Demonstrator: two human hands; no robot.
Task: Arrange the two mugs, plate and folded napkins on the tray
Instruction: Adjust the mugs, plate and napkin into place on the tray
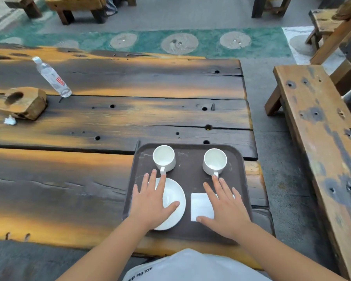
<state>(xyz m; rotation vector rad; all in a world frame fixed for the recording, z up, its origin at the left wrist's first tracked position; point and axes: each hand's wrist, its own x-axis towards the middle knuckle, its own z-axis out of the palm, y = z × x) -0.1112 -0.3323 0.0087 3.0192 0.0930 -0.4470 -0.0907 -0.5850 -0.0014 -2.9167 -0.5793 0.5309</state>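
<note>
A small crumpled white paper scrap (10, 120) is seen at the far left of the dark, worn wooden plank table (109, 110), just beside a chunky wooden block with a round hole (22, 102). A clear plastic water bottle with a white cap (52, 78) is stood a little further right, farther away.

The dark brown plastic tray with rounded corners (188, 159) is set at the near right end of the table. On its left side, a white mug (164, 158) is placed at the far edge, its handle turned near. A round white plate (173, 201) is laid just in front of it. The left hand (152, 201) is spread flat on the plate, fingers wide, nothing gripped.

On the right side, a second white mug (214, 162) is stood at the far edge. A folded white square napkin (201, 206) is laid nearer. The right hand (225, 207) is spread flat over it, fingers wide.

A long worn wooden bench (316, 126) is seen at the right.
</note>
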